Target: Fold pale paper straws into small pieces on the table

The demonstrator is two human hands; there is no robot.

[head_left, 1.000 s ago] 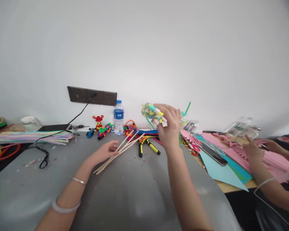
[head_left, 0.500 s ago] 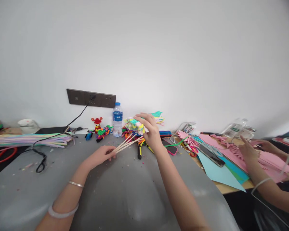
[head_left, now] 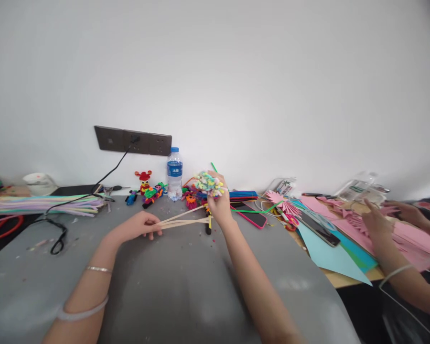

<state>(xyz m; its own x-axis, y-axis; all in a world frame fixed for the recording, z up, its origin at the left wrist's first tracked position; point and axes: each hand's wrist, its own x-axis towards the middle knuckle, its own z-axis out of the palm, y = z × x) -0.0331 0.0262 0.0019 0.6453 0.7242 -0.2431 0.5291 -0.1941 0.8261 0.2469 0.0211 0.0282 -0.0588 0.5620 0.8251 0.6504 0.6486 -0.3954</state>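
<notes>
My left hand (head_left: 141, 226) pinches the near ends of a few cream pipe cleaners (head_left: 181, 221) just above the grey table. Their far ends reach right, towards my other hand and the yellow-and-black tool handle (head_left: 208, 227). Higher up, my right hand (head_left: 220, 204) is closed round a bundle of pastel pipe cleaners (head_left: 208, 182), its many tips facing left and towards me. Most of the bundle's length is hidden behind the fingers. Behind it, small colourful pipe-cleaner figures (head_left: 190, 199) and dark blue and red stems (head_left: 246, 195) lie on the table.
A water bottle (head_left: 175, 174) stands by the wall, beside a red figure (head_left: 144, 182). Pastel stems (head_left: 46, 205) and a black cable (head_left: 59, 239) lie left. Rightward are a pink-edged phone (head_left: 251, 217), a dark phone (head_left: 318, 229), coloured paper (head_left: 331, 253) and a co-worker's hands (head_left: 376, 222).
My right hand has turned the pastel bundle so its tips face me more. My left hand has moved left and slightly down with the cream pipe cleaners, which now lie flatter.
</notes>
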